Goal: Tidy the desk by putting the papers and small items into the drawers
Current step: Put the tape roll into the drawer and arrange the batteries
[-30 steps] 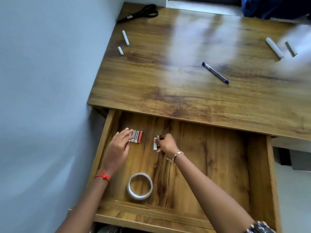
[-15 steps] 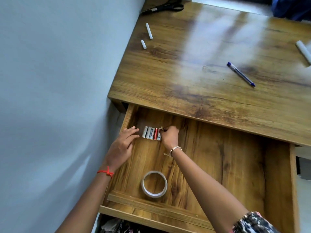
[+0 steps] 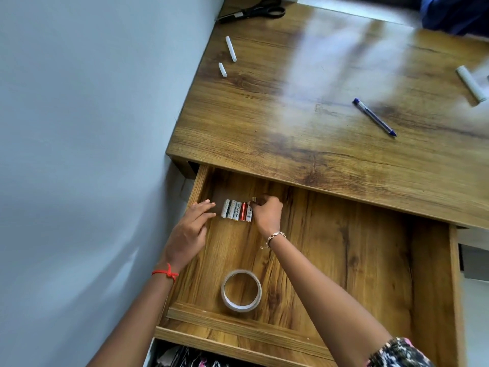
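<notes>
The wooden drawer (image 3: 370, 263) stands pulled out under the desk (image 3: 304, 107). A row of several batteries (image 3: 236, 210) lies side by side at its back left. My left hand (image 3: 191, 231) rests just left of the row, fingers apart, holding nothing. My right hand (image 3: 266, 212) is curled against the row's right end, its fingertips on the last battery; whether it grips it is hard to tell. A roll of clear tape (image 3: 241, 290) lies near the drawer's front.
On the desk lie a blue pen (image 3: 374, 117), black scissors (image 3: 251, 10) at the back left, two white chalk pieces (image 3: 230, 49) (image 3: 222, 69) and a white tube (image 3: 471, 83) at the right edge. A pale wall (image 3: 92, 154) runs along the left.
My right hand carried a battery left and set it against the row. My left hand drew back slightly from the batteries. The camera view shifted so the desk appears further right.
</notes>
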Available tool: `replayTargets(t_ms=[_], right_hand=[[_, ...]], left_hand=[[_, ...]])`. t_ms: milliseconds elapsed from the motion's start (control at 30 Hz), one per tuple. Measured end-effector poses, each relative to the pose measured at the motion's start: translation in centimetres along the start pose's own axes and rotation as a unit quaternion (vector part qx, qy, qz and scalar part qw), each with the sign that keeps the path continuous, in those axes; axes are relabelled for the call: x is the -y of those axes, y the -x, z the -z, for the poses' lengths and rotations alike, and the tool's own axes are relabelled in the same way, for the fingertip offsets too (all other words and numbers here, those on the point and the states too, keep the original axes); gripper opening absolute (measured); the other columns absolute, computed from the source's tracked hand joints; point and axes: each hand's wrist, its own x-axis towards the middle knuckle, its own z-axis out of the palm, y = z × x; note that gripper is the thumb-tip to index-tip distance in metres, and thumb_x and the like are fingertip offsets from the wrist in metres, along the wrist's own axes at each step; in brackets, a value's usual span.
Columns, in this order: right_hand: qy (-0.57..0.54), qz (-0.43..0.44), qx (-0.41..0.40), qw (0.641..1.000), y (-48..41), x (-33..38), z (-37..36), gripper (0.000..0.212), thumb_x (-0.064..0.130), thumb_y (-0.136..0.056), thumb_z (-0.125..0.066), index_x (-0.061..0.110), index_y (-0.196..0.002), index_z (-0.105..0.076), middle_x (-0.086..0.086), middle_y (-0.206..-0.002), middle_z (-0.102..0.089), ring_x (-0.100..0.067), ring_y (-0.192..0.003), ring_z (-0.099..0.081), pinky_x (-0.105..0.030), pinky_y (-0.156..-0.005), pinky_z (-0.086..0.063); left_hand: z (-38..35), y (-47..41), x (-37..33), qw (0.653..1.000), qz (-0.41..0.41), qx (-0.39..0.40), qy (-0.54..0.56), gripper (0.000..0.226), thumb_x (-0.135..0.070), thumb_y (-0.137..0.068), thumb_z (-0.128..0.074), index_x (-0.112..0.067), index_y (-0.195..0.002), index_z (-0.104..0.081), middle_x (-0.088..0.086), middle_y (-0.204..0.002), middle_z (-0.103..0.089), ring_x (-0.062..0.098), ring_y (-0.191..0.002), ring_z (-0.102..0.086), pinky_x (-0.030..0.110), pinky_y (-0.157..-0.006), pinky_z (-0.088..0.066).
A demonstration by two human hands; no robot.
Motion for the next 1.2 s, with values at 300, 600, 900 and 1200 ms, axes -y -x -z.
replayTargets(t_ms=[300, 600, 900, 1200], right_hand=[[0.026, 0.064, 0.049, 0.996, 1.5, 2.0, -2.9, 0.024, 0.013, -0.08, -0.07, 0.0, -0.1, -0.066, -0.013, -0.095, -0.067, -0.025, -0.087, -0.064, -0.035, -0.077, -0.053], [0.13, 0.118, 0.078, 0.981, 2.6, 3.2, -5.4, 0.014, 0.008, -0.083, -0.061, 0.0, -0.094, -0.062, -0.019, -0.097, -0.067, -0.035, -0.09, -0.063, -0.039, -0.072, -0.052], [0.099, 0.123, 0.056, 0.986, 2.2, 2.6, -4.9, 0.018, 0.012, -0.086, -0.058, -0.002, -0.096, -0.063, -0.018, -0.097, -0.067, -0.033, -0.089, -0.063, -0.038, -0.072, -0.052], [0.059, 0.107, 0.031, 0.992, 1.8, -0.4, -0.2, 0.016, 0.009, -0.088, -0.056, 0.002, -0.097, -0.066, -0.013, -0.089, -0.069, -0.022, -0.076, -0.064, -0.041, -0.068, -0.055]], left_hand=[[-0.2, 0.0, 0.1, 1.0, -0.003, -0.015, -0.002, 0.04, 0.02, -0.068, -0.063, 0.0, -0.102, -0.067, 0.013, -0.118, -0.062, 0.021, -0.119, -0.052, 0.02, -0.115, -0.02], [-0.3, 0.0, 0.3, 1.0, -0.005, -0.016, -0.01, 0.04, 0.02, -0.067, -0.064, 0.0, -0.102, -0.067, 0.013, -0.117, -0.063, 0.021, -0.118, -0.052, 0.024, -0.114, -0.022], [-0.4, 0.0, 0.2, 1.0, -0.003, -0.019, -0.009, 0.039, 0.02, -0.067, -0.064, 0.0, -0.1, -0.068, 0.013, -0.116, -0.064, 0.021, -0.117, -0.053, 0.022, -0.114, -0.02], [-0.5, -0.2, -0.2, 0.998, -0.005, -0.008, -0.055, 0.039, 0.014, -0.066, -0.069, -0.001, -0.102, -0.068, 0.012, -0.112, -0.066, 0.023, -0.111, -0.06, 0.029, -0.114, -0.019]])
